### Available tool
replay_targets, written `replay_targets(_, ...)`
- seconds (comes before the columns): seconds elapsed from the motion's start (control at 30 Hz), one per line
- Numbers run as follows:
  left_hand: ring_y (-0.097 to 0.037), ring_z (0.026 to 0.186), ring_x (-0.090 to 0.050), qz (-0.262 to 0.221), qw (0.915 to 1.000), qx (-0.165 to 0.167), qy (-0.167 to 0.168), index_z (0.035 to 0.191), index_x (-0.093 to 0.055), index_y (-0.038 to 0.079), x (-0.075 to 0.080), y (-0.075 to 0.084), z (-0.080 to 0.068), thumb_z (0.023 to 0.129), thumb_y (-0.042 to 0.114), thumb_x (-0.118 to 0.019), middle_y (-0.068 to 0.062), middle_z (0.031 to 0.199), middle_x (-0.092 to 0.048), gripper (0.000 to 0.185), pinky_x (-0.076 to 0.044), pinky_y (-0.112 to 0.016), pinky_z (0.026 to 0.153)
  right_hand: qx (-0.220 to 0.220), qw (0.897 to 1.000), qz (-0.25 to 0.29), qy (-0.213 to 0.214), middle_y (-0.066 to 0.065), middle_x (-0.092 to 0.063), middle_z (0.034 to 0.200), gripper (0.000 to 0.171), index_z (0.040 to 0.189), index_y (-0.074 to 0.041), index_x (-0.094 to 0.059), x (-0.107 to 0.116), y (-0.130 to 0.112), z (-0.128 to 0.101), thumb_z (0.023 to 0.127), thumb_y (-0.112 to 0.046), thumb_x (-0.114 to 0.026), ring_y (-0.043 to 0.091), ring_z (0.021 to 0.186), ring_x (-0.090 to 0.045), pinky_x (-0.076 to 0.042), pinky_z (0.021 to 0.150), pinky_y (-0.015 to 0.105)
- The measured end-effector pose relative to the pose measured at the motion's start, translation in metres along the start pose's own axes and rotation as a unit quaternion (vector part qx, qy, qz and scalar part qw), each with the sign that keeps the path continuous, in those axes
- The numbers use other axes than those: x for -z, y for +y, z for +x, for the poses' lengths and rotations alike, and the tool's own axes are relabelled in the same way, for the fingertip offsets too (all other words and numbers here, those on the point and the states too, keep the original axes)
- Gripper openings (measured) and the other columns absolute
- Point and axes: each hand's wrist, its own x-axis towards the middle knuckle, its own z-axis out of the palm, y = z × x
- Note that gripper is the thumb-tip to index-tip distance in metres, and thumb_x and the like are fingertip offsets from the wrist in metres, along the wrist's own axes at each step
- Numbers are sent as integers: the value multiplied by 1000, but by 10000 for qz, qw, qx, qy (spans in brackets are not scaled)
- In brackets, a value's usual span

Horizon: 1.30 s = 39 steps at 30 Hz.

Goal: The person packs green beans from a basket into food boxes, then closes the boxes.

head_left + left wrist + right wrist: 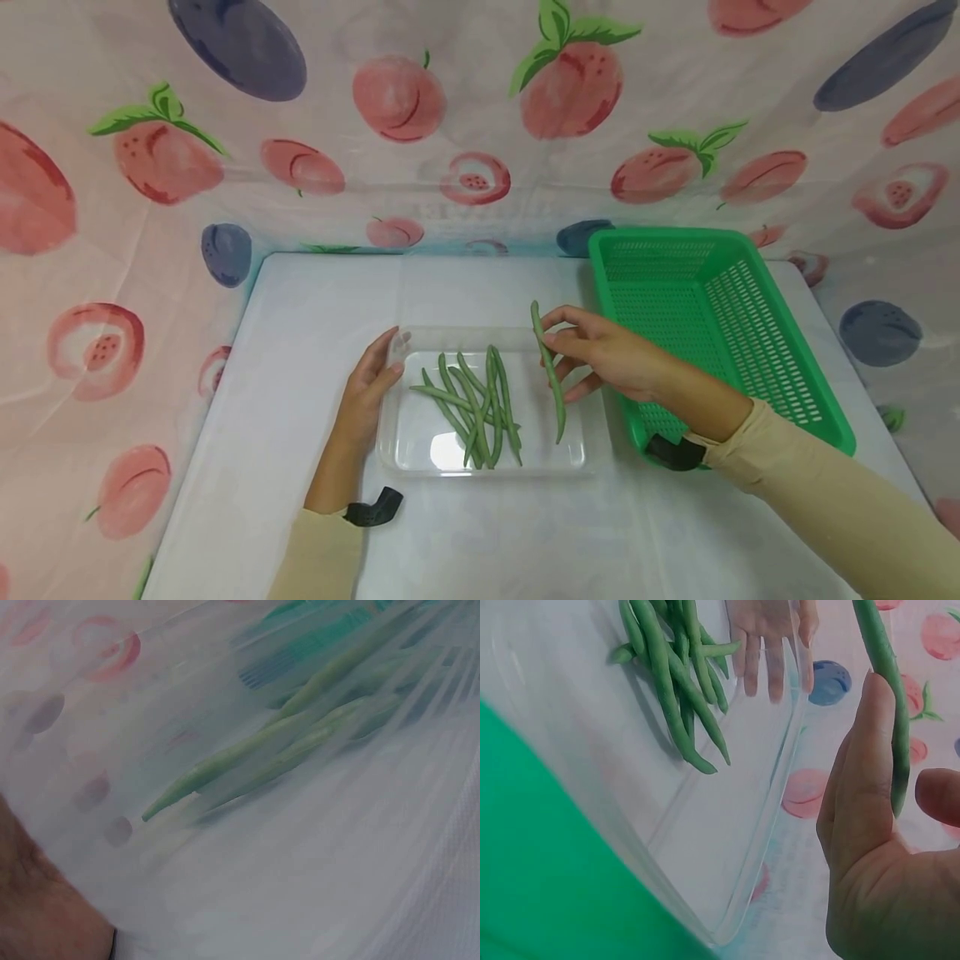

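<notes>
In the head view, a clear plastic container (540, 472) lies in the middle of the table with several green beans (491, 408) crossing each other inside it. My left hand (366, 392) holds the container's left end, thumb over the rim and fingers along the outside wall. A single green bean (559, 408) is pinched between the thumb and fingers of my right hand (615, 354), over the container's right part. That same bean (891, 682) runs along the fingers in the right wrist view. Through the cloudy wall, the left wrist view shows beans (232, 757).
A green perforated basket (798, 354) stands at the right of the table, partly under my right forearm. White cloth (480, 542) covers the table. A fruit-print curtain (480, 100) hangs behind and along both sides.
</notes>
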Motion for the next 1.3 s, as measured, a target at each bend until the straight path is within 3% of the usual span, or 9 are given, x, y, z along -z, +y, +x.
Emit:
replay_targets(0.83, -19, 151, -36, -23, 9999, -77, -88, 157, -39, 24, -1, 1, -1, 105, 21, -55, 6, 163, -40, 55, -37, -49, 120, 52, 9999, 98, -12, 15, -54, 117, 38, 139, -9, -45, 10, 6, -8, 108, -30, -50, 23, 91, -66, -64, 76, 48)
replay_targets(1.13, -20, 150, -38, -39, 10000, -3, -14, 156, -40, 25, -1, 2, -1, 105, 21, -56, 6, 163, -39, 55, -39, -52, 118, -158, 9993, 234, 241, 16, -53, 119, 39, 138, -7, -44, 24, 17, -5, 108, -31, -51, 22, 93, -67, -64, 80, 48)
replay_targets(1.3, -21, 150, -38, -102, 9999, 42, -62, 157, -39, 25, 1, 0, 0, 105, 20, -55, 5, 164, -38, 55, -43, -47, 116, -251, 9971, 535, 489, 11, -55, 117, 29, 132, -8, -46, 32, 22, -5, 109, -25, -50, 17, 92, -68, -64, 82, 45)
